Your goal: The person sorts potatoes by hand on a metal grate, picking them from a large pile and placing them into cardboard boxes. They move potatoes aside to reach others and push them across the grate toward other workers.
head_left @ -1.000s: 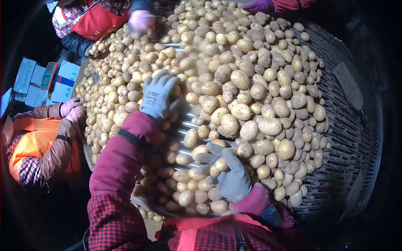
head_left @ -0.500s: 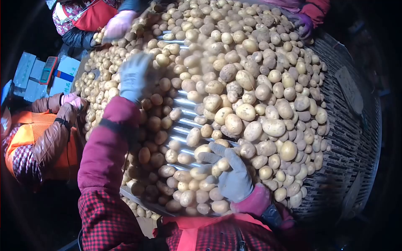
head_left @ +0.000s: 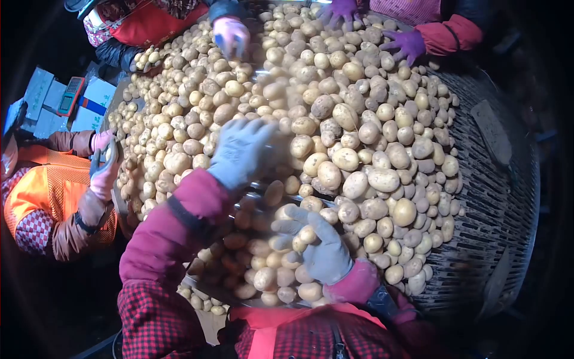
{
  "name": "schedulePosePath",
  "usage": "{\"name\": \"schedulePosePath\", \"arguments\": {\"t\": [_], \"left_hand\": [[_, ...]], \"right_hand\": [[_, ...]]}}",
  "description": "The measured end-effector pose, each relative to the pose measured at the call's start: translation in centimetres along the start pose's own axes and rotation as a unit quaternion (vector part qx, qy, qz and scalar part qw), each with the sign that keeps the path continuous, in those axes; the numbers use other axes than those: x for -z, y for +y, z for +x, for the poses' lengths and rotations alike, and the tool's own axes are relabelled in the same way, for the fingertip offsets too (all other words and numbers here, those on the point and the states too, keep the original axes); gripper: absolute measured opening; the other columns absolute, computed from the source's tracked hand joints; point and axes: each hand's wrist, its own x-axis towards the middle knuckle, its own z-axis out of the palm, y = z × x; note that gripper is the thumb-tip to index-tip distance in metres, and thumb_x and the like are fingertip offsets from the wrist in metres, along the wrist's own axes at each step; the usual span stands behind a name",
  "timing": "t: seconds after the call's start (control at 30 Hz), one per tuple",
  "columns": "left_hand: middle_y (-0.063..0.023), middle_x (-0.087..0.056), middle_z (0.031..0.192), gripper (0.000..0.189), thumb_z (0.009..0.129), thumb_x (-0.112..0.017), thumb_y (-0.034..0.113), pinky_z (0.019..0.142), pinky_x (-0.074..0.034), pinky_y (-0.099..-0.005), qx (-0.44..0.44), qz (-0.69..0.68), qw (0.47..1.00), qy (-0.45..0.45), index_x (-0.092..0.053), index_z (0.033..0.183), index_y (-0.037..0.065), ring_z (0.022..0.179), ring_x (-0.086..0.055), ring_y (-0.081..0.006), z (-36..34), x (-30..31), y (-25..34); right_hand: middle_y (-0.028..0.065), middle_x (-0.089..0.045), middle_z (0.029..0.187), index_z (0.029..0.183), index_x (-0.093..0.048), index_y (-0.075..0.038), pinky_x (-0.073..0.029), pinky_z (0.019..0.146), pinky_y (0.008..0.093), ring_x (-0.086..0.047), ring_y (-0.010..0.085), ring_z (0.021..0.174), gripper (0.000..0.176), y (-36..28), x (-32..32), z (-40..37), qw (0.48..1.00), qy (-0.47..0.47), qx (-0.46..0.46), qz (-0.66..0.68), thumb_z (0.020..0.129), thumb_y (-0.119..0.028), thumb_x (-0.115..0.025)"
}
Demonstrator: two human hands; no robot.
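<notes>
My left hand, in a grey glove, stretches over the middle of the potato heap with its fingers apart. Motion blurs its fingertips, and it grips no potato that I can see. My right hand, also grey-gloved, is lower and to the right, with its fingers bent around a small potato. More loose potatoes lie just below and left of it, partly in shadow. Between my two hands, a few shiny metal bars show through the potatoes.
Across the heap, a co-worker's purple gloves rest on potatoes. Another's pink glove is at the upper left. A person in an orange vest holds a potato. At right lies a slatted dark grate; boxes stand left.
My left hand has swung right and toward me, and potatoes now cover much of the bars. My right hand has shifted slightly left with its potato. The co-workers' hands have moved too.
</notes>
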Motion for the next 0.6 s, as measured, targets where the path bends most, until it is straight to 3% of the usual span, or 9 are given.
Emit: {"name": "schedulePosePath", "arguments": {"t": [0.07,0.13,0.2,0.3,0.4,0.43,0.53,0.57,0.6], "left_hand": [[-0.0119,-0.064,0.122,0.048,0.089,-0.072,0.031,0.098,-0.047,-0.0464,-0.119,-0.06,0.991,0.015,-0.06,0.131,0.012,0.113,-0.061,-0.0346,3.9,0.5,3.5],[-0.0112,-0.059,0.118,0.049,0.093,-0.064,0.041,0.105,-0.038,-0.0492,-0.222,-0.114,0.966,0.071,-0.059,0.134,0.015,0.118,-0.055,-0.0304,7.0,-0.9,7.4],[-0.0099,-0.06,0.123,0.05,0.096,-0.061,0.047,0.11,-0.032,-0.0564,-0.227,-0.165,0.96,-0.012,-0.059,0.136,0.017,0.124,-0.054,-0.0299,9.0,-2.4,9.1],[-0.0076,-0.063,0.115,0.045,0.092,-0.066,0.048,0.11,-0.028,-0.0618,-0.194,-0.144,0.969,0.042,-0.062,0.129,0.022,0.124,-0.055,-0.0281,11.0,-5.7,8.6],[-0.0085,-0.06,0.127,0.045,0.088,-0.071,0.041,0.108,-0.031,-0.058,-0.152,-0.09,0.983,-0.048,-0.062,0.127,0.021,0.127,-0.052,-0.0305,10.9,-5.4,7.7],[-0.0083,-0.062,0.127,0.048,0.083,-0.075,0.042,0.108,-0.031,-0.0584,-0.133,-0.066,0.989,-0.024,-0.062,0.125,0.021,0.127,-0.053,-0.0305,10.6,-5.7,7.7],[-0.0067,-0.063,0.124,0.048,0.081,-0.077,0.043,0.107,-0.034,-0.0583,-0.084,0.002,0.994,-0.064,-0.063,0.121,0.02,0.123,-0.056,-0.0318,10.6,-5.2,7.2],[-0.0062,-0.063,0.123,0.047,0.082,-0.076,0.044,0.106,-0.035,-0.0578,-0.045,0.03,0.994,-0.095,-0.064,0.12,0.019,0.122,-0.056,-0.0317,10.5,-4.6,6.9],[-0.0057,-0.063,0.122,0.046,0.082,-0.075,0.045,0.105,-0.036,-0.0572,-0.004,0.063,0.99,-0.123,-0.065,0.12,0.019,0.122,-0.056,-0.0315,10.3,-4.0,6.1]], "right_hand": [[0.017,-0.061,0.133,0.147,-0.044,-0.004,-0.059,0.076,0.0359,-0.069,0.0261,0.105,0.049,0.1,-0.2,-0.2,0.999,-0.007,-0.029,0.012,0.098,-0.008,-0.04],[0.0153,-0.062,0.131,0.147,-0.046,-0.008,-0.056,0.075,0.0368,-0.068,0.0263,0.103,0.055,1.3,0.6,-0.5,0.997,0.023,-0.034,-0.059,0.102,-0.04,-0.048],[0.0148,-0.064,0.129,0.147,-0.047,-0.01,-0.055,0.074,0.0354,-0.068,0.0267,0.103,0.063,0.9,0.4,-0.3,0.993,0.093,-0.076,-0.01,0.103,-0.054,-0.053],[0.0149,-0.063,0.13,0.146,-0.05,-0.009,-0.055,0.074,0.0338,-0.068,0.0264,0.104,0.057,-0.5,0.1,-0.4,0.998,0.065,-0.006,0.015,0.105,-0.049,-0.052],[0.0149,-0.061,0.134,0.147,-0.046,-0.006,-0.053,0.075,0.0318,-0.066,0.0236,0.107,0.047,-1.8,0.0,-0.5,0.987,0.023,-0.055,0.15,0.109,-0.033,-0.048],[0.015,-0.063,0.134,0.147,-0.047,-0.007,-0.052,0.073,0.0321,-0.066,0.0233,0.104,0.06,-1.5,-0.5,-0.2,0.995,0.057,-0.042,0.076,0.106,-0.051,-0.045],[0.0158,-0.063,0.135,0.146,-0.047,-0.004,-0.053,0.075,0.0325,-0.066,0.0229,0.105,0.054,-1.7,0.0,-0.3,0.99,0.033,-0.027,0.138,0.109,-0.043,-0.043],[0.0162,-0.064,0.133,0.148,-0.046,-0.003,-0.054,0.077,0.0333,-0.067,0.023,0.106,0.042,-1.9,0.2,-0.5,0.993,0.029,-0.012,0.116,0.109,-0.017,-0.04],[0.0164,-0.064,0.134,0.149,-0.046,-0.003,-0.055,0.078,0.0332,-0.067,0.0232,0.106,0.043,-1.7,0.5,-0.7,0.995,0.02,0.001,0.098,0.107,-0.009,-0.037]]}}
